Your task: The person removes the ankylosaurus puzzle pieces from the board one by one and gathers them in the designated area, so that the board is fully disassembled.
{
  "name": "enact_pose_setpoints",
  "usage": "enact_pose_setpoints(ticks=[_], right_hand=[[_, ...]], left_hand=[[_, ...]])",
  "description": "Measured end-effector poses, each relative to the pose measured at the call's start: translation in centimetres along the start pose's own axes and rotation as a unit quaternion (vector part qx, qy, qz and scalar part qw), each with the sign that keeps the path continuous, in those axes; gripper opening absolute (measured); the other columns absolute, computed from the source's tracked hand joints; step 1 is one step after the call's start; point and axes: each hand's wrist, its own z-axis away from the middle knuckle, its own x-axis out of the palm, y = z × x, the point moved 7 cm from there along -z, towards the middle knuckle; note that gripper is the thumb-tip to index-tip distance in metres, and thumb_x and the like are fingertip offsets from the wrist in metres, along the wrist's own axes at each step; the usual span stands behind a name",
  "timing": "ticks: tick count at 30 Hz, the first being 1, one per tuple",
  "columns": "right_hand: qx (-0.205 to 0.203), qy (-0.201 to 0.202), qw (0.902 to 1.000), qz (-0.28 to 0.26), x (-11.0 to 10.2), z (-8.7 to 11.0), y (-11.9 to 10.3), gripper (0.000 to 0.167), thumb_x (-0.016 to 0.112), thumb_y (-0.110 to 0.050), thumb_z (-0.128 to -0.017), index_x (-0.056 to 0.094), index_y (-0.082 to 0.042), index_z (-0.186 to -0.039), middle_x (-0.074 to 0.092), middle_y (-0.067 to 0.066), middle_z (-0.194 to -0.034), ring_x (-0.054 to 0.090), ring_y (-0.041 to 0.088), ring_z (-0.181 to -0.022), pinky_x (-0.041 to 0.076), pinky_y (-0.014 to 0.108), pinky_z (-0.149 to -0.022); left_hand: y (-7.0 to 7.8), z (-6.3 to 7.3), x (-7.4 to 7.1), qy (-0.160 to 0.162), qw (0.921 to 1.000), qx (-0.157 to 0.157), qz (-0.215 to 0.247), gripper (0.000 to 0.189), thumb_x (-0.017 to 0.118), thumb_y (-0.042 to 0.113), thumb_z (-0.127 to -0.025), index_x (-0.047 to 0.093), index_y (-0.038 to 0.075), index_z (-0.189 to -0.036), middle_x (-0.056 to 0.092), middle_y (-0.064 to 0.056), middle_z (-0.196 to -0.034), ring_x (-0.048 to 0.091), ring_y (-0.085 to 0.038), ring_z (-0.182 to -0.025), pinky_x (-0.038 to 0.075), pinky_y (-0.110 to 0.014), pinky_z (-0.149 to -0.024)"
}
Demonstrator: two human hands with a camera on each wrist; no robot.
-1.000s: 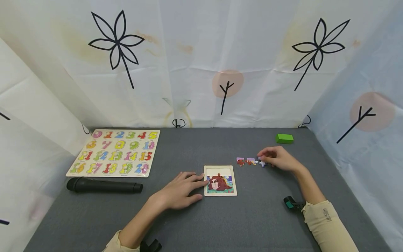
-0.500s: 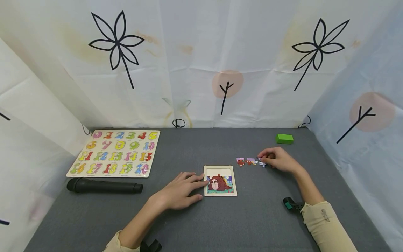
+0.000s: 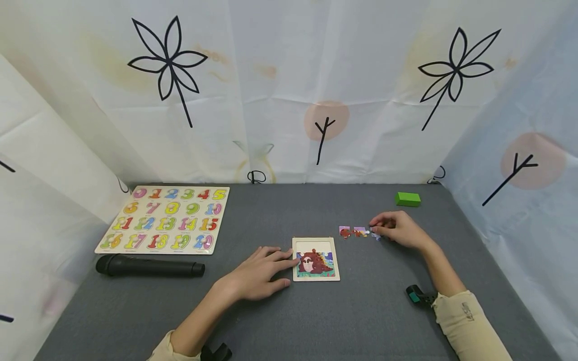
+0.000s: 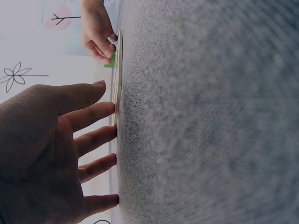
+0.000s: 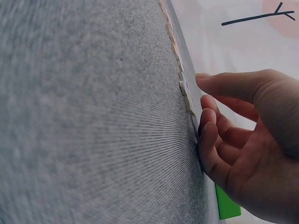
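Observation:
My left hand [image 3: 259, 271] lies spread on the table, its fingertips at the left edge of a small wooden jigsaw tray [image 3: 314, 245]. A red dinosaur picture fills the tray's lower part; its upper strip is bare. In the left wrist view, straight fingers [image 4: 96, 140] reach the tray's pale edge. Beyond the tray's upper right corner, my right hand [image 3: 399, 228] is over a jigsaw piece [image 3: 376, 236], partly covering it. The right wrist view shows this piece [image 5: 186, 93] flat on the table, thumb tip close above and other fingers loosely bent. Two jigsaw pieces [image 3: 360, 231] lie to its left.
A number board [image 3: 162, 218] lies at the left back, with a black microphone-shaped thing [image 3: 150, 265] before it. One green block [image 3: 408, 199] sits at the right back. White printed cloth [image 3: 289, 90] hangs behind and on both sides of the grey table [image 3: 289, 331].
The right hand's fingertips shift slightly over the rightmost jigsaw piece, and less of that piece shows now. My left hand and the tray stay where they were.

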Motion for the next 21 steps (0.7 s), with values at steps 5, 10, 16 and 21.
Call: enact_pose_setpoints(ticks=[5,10,16,21], right_hand=[[-0.001,0.0,0.9999,-0.016,0.1,0.1,-0.3,0.016,0.073,-0.006,-0.102,0.077,0.003,-0.115,0.073,0.014,-0.094,0.052,0.002,-0.064,0.048,0.024,-0.056],[0.003,0.0,0.9997,-0.024,0.5,0.1,-1.1,0.017,0.073,-0.007,-0.102,0.077,0.003,-0.115,0.072,0.014,-0.094,0.055,0.004,-0.067,0.05,0.024,-0.057],[-0.001,0.0,0.9995,-0.031,1.5,-0.2,-2.2,0.015,0.076,-0.009,-0.101,0.078,0.0,-0.112,0.073,0.013,-0.093,0.063,0.014,-0.071,0.053,0.025,-0.059],[0.003,-0.009,0.9991,-0.041,2.4,-0.5,-3.1,0.015,0.077,-0.012,-0.1,0.079,-0.003,-0.111,0.073,0.011,-0.094,0.065,0.02,-0.074,0.055,0.026,-0.06]], left_hand=[[0.0,0.0,0.0,0.001,1.0,0.001,0.0,0.053,0.066,0.035,-0.108,0.057,0.024,-0.16,0.048,-0.003,-0.172,0.039,-0.037,-0.161,0.022,-0.075,-0.13],[0.0,0.0,0.0,0.0,1.0,0.002,0.0,0.053,0.066,0.035,-0.108,0.057,0.024,-0.16,0.048,-0.003,-0.172,0.039,-0.036,-0.161,0.022,-0.075,-0.13],[0.0,-0.1,0.0,-0.002,1.0,-0.002,0.003,0.054,0.066,0.035,-0.108,0.057,0.023,-0.16,0.047,-0.003,-0.173,0.038,-0.036,-0.161,0.021,-0.075,-0.131],[-0.1,0.0,0.0,-0.001,1.0,-0.004,0.002,0.054,0.066,0.034,-0.108,0.057,0.023,-0.16,0.047,-0.003,-0.173,0.038,-0.036,-0.161,0.022,-0.074,-0.131]])
